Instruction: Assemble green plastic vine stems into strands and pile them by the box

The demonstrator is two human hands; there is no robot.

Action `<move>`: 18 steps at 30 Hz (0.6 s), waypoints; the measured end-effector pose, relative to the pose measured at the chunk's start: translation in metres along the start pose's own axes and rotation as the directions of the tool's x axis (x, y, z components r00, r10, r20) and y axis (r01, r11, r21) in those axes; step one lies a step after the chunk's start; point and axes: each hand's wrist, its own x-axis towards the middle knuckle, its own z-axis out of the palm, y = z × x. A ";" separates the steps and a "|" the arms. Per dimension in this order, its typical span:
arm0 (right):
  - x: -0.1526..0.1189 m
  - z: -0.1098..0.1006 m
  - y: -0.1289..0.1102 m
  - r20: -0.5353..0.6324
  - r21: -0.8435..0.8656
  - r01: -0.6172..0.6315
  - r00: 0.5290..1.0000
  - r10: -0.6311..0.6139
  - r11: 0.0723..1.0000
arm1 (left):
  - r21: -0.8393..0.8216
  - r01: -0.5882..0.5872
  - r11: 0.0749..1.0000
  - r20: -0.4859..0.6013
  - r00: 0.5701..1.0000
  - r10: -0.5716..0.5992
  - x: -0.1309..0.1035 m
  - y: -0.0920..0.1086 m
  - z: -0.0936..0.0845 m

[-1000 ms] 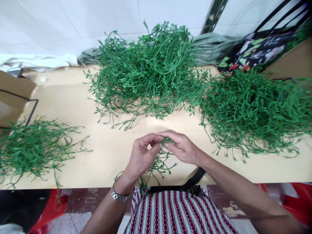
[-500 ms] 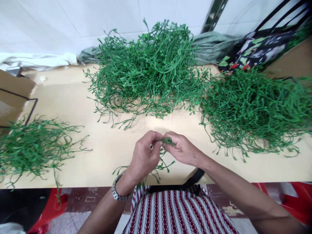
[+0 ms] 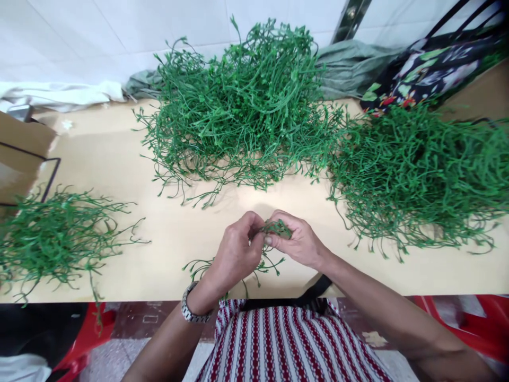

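Note:
Close together above the front of the table [image 3: 170, 233], my two hands pinch a small green artificial plant stem [image 3: 279, 228]. My left hand [image 3: 240, 249] has thumb and forefinger closed on one end of it. The fingers of my right hand [image 3: 296, 239] are closed round the other end, where a looped green tip shows between thumb and forefinger. Below my left hand, several loose green stems [image 3: 199, 265] lie on the table, partly hidden by the hand and wrist. Exactly how the fingertips hold the stem is partly hidden.
A big heap of green stems [image 3: 246, 101] lies at the back middle, another heap [image 3: 413, 175] at the right, and a smaller one [image 3: 59, 233] at the left, with strands over the front edge. Cardboard boxes [image 3: 24, 154] and a floral cloth bag [image 3: 429, 79] stand at the sides.
More of the looped green tip shows between the fingers of my right hand. My hands stay in nearly the same place, and the view has shifted slightly.

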 end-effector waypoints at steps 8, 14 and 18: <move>0.001 -0.009 -0.002 0.066 -0.179 0.059 0.997 -0.048 0.982 | 0.140 -0.026 0.990 0.103 0.995 0.012 0.001 0.006 -0.007; 0.002 -0.016 -0.005 0.164 -0.466 0.259 0.965 -0.205 0.846 | -0.093 0.108 0.990 0.130 0.987 -0.095 0.003 0.006 -0.009; 0.003 -0.014 0.001 0.216 -0.486 0.285 0.955 -0.203 0.826 | -0.203 0.191 0.960 0.170 0.973 -0.157 0.005 0.004 -0.006</move>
